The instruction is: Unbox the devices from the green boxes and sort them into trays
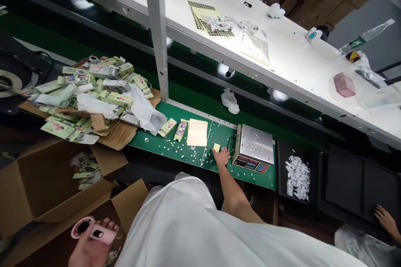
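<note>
The left hand (89,244) is low in the view, above an open cardboard box (46,187). Its fingers (107,226) are clenched around a pink plastic piece (100,233) with dark round openings; its exact shape is hard to tell. The right hand (221,157) reaches out from under a white garment (188,225) to the green desk (250,179). Its fingers (216,153) are spread and released, grasping nothing, and their tips are at the edge of a small pale yellow card (216,147).

Just right of that hand stands a digital scale (253,144), with white bits on its steel plate. Small white pieces (175,148) are scattered over the desk around a stack of cream cards (197,133) and two green-and-pink packets (173,129). Further left, a heap of green product boxes (94,87) lies with white plastic bags (140,108) on flattened cardboard. To the right, a black tray (297,177) holds white plastic pieces. Beyond it, another person's hand (384,220) rests on a dark surface. Above runs a white shelf (282,46) carrying sheets of black-and-gold stickers (209,18), a pink box (344,84) and a plastic bottle (365,37).
</note>
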Demonstrator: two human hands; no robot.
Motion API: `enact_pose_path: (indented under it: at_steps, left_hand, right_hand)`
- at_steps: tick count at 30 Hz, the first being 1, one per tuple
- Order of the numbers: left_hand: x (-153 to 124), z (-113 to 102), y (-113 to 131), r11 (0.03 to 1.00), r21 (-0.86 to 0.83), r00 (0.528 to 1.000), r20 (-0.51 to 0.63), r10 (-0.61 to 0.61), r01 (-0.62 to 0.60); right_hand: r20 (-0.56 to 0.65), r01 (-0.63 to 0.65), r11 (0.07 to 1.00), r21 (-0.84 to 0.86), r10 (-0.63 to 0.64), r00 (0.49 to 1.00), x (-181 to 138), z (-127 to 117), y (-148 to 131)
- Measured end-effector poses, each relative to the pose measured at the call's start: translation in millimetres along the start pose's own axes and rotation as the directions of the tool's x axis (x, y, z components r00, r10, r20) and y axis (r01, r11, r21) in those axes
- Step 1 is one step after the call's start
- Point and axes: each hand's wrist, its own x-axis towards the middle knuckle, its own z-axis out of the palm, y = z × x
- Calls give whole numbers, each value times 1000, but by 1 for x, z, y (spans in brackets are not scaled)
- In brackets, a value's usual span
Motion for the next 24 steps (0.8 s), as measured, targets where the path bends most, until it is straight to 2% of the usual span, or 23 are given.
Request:
enact_pose_path:
  at_steps: [4,7,11,16,21,24]
  left_hand:
    - [-20,11,-30,1000,-8,999,24,-25,25]
    - [-25,21,-41,999,-10,999,32,-37,38]
    - [-31,35,-39,999,-14,997,68,-44,45]
    - [-44,48,-28,1000,-25,994,110,-17,19]
    - [-46,44,-29,999,-18,991,126,-31,34]
    - [-44,40,-32,999,-9,988,148,-40,42]
  right_hand:
    - [0,129,991,-36,-129,992,-1,1,4]
    - [4,151,987,-45,-151,989,4,-2,3]
    - [34,78,997,-29,-77,996,19,-5,-1]
    - [137,20,998,51,-27,990,35,-7,-2]
    - [182,-8,979,205,-30,983,37,-5,-2]
    - [197,-37,934,356,-37,980,32,-2,-4]
